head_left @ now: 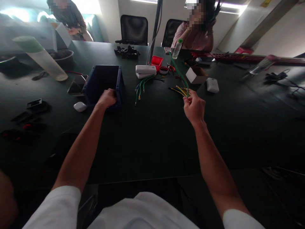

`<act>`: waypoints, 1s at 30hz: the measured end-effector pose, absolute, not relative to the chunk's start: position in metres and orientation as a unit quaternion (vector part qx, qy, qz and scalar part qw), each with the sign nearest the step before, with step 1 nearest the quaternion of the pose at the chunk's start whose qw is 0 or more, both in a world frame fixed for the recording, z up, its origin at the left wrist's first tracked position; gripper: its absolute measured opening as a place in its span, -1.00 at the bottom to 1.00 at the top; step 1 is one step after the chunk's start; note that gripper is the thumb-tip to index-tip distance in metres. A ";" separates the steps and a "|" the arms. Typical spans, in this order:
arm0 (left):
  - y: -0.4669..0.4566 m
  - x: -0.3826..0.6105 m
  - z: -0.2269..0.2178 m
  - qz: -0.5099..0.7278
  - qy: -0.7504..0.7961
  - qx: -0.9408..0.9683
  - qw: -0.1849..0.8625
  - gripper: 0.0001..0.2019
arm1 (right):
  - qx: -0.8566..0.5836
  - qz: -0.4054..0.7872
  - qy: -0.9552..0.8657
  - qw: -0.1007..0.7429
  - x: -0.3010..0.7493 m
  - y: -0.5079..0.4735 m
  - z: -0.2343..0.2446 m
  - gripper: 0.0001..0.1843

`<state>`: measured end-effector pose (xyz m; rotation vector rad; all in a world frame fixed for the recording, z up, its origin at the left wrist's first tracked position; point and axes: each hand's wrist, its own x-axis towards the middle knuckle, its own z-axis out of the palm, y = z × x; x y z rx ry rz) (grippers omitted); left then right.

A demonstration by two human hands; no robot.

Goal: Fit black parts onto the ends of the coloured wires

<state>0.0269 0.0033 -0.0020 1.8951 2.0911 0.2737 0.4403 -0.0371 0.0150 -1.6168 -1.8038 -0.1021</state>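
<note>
My right hand [194, 108] pinches the near end of a long green wire [179, 70], which runs away from me in a curve to the bottle at the back. Beside those fingers lies a bundle of yellow and dark wires [179, 91]. My left hand [109, 98] reaches into the low front of a dark blue bin [121, 84], close to its right wall; its fingertips are hidden, so their grip cannot be made out. Between the hands, several short green and dark wires with metal end lugs [140, 89] are spread on the dark table [147, 136].
A white box-shaped device [145, 70], a red tray [156, 62] and a metal pole [154, 35] stand mid-table. To the right are an open carton [196, 75] and a white case [212, 85]. A phone [78, 85] lies left of the bin. Two people are across the table.
</note>
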 end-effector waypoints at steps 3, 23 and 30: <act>0.003 0.026 -0.003 0.093 0.731 0.658 0.157 -0.58 | -0.641 -0.064 -0.687 0.335 0.449 -0.033 0.017 -0.53; 0.009 0.020 -0.011 0.094 0.727 0.664 0.148 -0.60 | -0.726 -0.058 -0.640 0.245 0.463 -0.031 0.021 -0.54; 0.006 0.022 -0.008 0.099 0.728 0.662 0.151 -0.59 | -0.752 -0.045 -0.624 0.206 0.469 -0.029 0.019 -0.56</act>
